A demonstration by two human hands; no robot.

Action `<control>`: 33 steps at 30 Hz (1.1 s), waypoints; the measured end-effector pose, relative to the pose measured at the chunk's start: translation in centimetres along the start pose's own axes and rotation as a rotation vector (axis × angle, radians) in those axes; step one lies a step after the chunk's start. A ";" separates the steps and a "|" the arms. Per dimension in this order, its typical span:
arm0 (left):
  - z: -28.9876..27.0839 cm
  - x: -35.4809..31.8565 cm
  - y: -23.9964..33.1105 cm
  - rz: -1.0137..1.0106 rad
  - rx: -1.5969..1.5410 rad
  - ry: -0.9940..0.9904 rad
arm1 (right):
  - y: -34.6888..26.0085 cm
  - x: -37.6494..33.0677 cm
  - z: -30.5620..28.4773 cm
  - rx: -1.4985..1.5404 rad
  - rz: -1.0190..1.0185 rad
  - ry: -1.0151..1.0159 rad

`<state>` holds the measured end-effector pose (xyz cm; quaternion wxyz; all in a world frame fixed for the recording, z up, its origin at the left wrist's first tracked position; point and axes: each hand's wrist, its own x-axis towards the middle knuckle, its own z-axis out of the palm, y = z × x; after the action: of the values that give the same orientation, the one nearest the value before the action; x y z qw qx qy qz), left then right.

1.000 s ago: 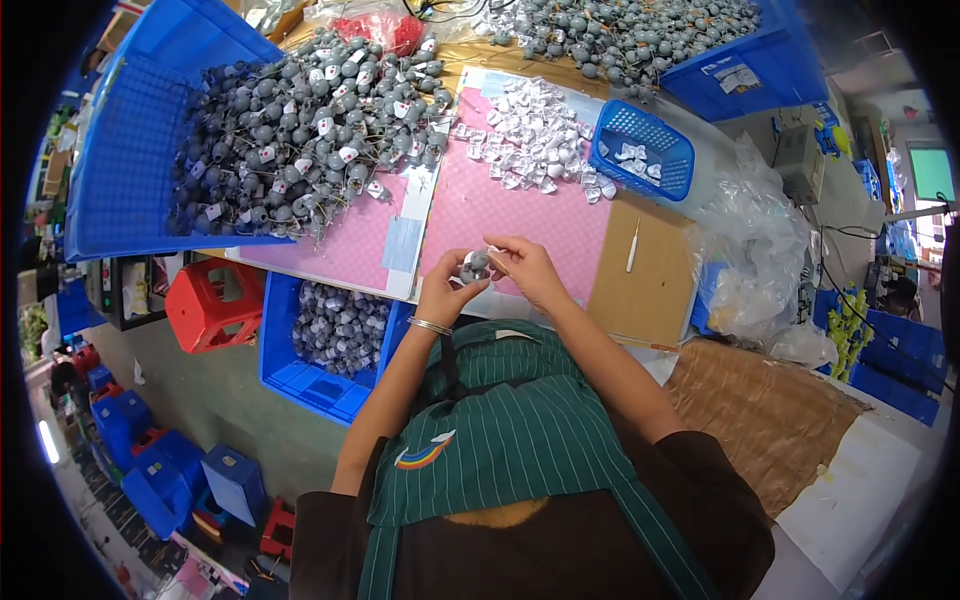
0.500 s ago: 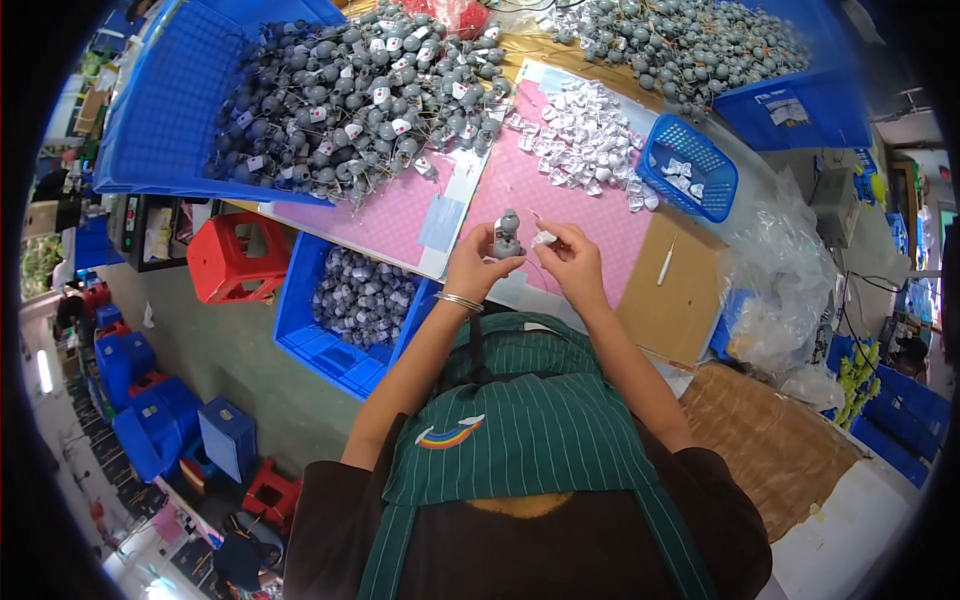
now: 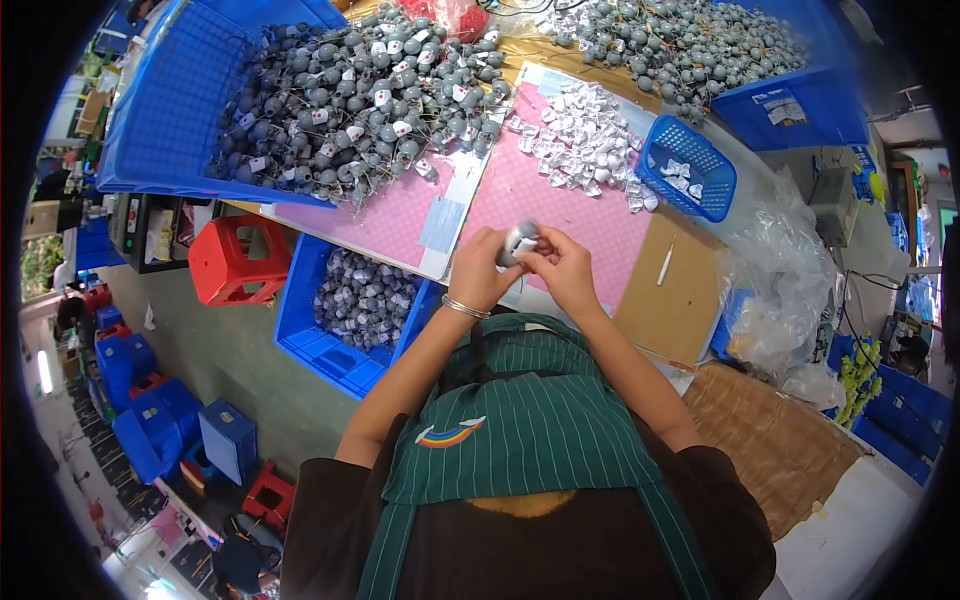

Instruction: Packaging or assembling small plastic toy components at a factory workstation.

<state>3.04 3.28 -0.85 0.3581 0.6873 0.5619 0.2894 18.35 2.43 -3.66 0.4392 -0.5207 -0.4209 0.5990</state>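
Note:
My left hand (image 3: 476, 270), a metal bangle at its wrist, is closed round a small grey figurine (image 3: 523, 232) above the pink mat (image 3: 500, 205). The figurine is tilted, and its upper part is blurred. My right hand (image 3: 566, 270) pinches a small white piece (image 3: 520, 247) against the figurine's side; my fingertips partly hide it. Beyond my hands lies a pile of similar white pieces (image 3: 590, 135), beside a blue perforated basket (image 3: 715, 180) with several more in it.
Grey figurines (image 3: 370, 110) are heaped at far left by a large blue crate (image 3: 170, 120). More grey parts (image 3: 680, 50) lie far right. A lower blue bin (image 3: 300, 315) holds grey pieces, near a red stool (image 3: 225, 262). A white pen-like tool (image 3: 666, 262) rests on cardboard (image 3: 650, 310).
My right hand has moved left and brought the white piece onto the figurine. The figurine has tipped from upright toward the right hand.

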 end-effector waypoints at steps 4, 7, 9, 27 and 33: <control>-0.4 -0.4 0.6 -0.003 0.014 -0.100 | -0.5 -0.4 0.0 0.086 0.055 -0.002; -0.2 -0.6 -0.2 0.022 0.037 -0.148 | -0.9 -0.4 -0.2 0.114 0.095 -0.043; -0.1 -0.5 -1.0 -0.001 0.024 -0.199 | 0.7 0.0 0.5 -0.065 -0.031 0.006; -13.0 -12.6 -26.1 -0.610 0.726 0.065 | 6.6 8.6 -18.3 -1.131 0.223 0.582; -8.3 -2.7 -21.9 -0.438 0.276 0.240 | 9.8 11.6 -15.6 -1.298 0.057 0.499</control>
<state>-16.53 4.43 -13.97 0.2459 0.5525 0.7695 0.2053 32.13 11.79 -17.62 0.1068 -0.8111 -0.5664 0.0999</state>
